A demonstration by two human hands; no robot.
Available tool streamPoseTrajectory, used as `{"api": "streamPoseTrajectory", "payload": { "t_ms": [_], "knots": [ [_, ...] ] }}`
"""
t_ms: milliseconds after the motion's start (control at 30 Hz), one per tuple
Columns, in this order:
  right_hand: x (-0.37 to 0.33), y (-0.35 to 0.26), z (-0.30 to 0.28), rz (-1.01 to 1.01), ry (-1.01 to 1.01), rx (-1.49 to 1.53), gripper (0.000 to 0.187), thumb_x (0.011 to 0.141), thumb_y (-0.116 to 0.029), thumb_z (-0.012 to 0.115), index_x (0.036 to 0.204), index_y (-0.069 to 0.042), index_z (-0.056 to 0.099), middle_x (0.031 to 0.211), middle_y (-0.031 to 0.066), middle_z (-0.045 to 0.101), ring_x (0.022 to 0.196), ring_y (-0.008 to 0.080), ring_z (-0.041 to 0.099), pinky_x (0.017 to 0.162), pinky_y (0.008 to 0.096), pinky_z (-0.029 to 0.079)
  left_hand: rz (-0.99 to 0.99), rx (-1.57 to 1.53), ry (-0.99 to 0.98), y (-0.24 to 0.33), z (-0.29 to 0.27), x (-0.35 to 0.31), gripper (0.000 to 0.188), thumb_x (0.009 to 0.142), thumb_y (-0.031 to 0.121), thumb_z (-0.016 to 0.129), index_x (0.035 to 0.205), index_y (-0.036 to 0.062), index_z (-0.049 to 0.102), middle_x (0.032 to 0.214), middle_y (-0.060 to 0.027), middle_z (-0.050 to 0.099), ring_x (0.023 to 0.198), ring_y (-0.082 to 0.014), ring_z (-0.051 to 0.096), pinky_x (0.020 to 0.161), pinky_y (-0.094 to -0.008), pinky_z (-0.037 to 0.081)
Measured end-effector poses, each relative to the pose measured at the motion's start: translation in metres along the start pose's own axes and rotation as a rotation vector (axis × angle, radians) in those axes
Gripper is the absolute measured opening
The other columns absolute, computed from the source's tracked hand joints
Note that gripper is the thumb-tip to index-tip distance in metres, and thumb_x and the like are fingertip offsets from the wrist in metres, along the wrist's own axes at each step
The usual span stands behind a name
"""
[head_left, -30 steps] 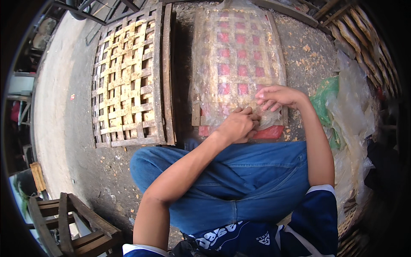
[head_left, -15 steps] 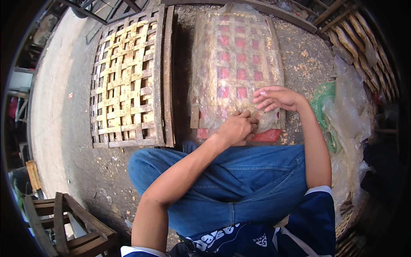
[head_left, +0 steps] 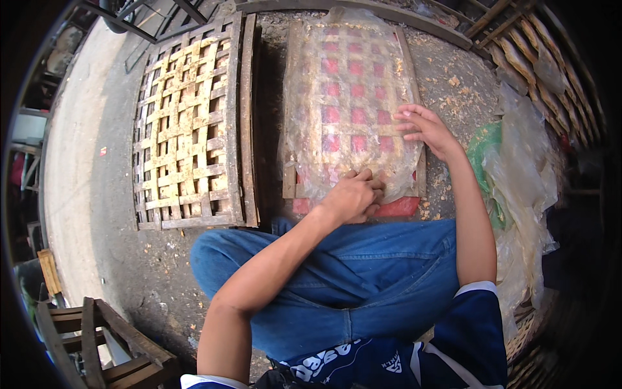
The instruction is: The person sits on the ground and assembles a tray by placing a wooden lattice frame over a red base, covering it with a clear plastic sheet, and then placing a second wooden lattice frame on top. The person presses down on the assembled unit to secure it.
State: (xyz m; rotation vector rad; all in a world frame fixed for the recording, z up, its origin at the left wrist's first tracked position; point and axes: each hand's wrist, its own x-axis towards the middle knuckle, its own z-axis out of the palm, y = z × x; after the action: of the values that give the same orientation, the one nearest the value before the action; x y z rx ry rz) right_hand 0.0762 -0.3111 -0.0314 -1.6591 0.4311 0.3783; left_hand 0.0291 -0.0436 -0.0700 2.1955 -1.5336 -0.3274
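Observation:
A clear, crumpled plastic sheet (head_left: 304, 123) lies over a woven slatted rack (head_left: 407, 71) with a wooden frame on the ground before me. Pinkish-red material (head_left: 402, 207) shows through the gaps and sticks out at the near end. My left hand (head_left: 355, 196) is closed at the sheet's near edge, its fingers curled on the plastic; their tips are partly hidden. Above the right side of the rack, my right hand (head_left: 426, 129) is open with fingers apart, holding nothing.
To the left stand stacked woven racks (head_left: 188, 129) in wooden frames. Loose plastic (head_left: 521, 175) and a green bag (head_left: 483, 152) lie on the right, near more stacked racks (head_left: 544, 78). A wooden slatted stool (head_left: 91, 343) is at lower left. Yellowish crumbs dot the ground.
My right hand has moved away from me and slightly right, and its fingers have spread. My left hand stays at the sheet's near edge. The view has shifted slightly.

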Motion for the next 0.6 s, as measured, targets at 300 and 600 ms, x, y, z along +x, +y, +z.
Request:
{"api": "streamPoseTrajectory", "payload": {
  "t_ms": [300,600],
  "knots": [
    [0.016,0.035,-0.077,-0.287,1.085,-0.070,0.048,0.096,-0.025,0.060,0.138,-0.004,0.051,0.134,0.0136,0.057,0.124,0.0267,0.055,0.096,0.0396,0.048,0.001,-0.002,-0.001,0.002,-0.003,0.002,0.020,0.082,0.023,0.072,0.099,0.0134,0.074,0.123,0.0048,0.063,0.109,-0.0199,0.055,0.092,-0.0360,0.050],
    [0.013,0.008,0.016,-0.001,-0.016,0.092,0.045,0.101,-0.029,0.057,0.138,-0.004,0.049,0.137,0.0133,0.056,0.122,0.0263,0.059,0.095,0.0377,0.051,-0.006,-0.019,0.009,-0.001,0.001,-0.001,0.018,0.080,0.022,0.072,0.096,0.0132,0.072,0.118,0.0050,0.064,0.107,-0.0199,0.056,0.090,-0.0361,0.050]
  ]
}}
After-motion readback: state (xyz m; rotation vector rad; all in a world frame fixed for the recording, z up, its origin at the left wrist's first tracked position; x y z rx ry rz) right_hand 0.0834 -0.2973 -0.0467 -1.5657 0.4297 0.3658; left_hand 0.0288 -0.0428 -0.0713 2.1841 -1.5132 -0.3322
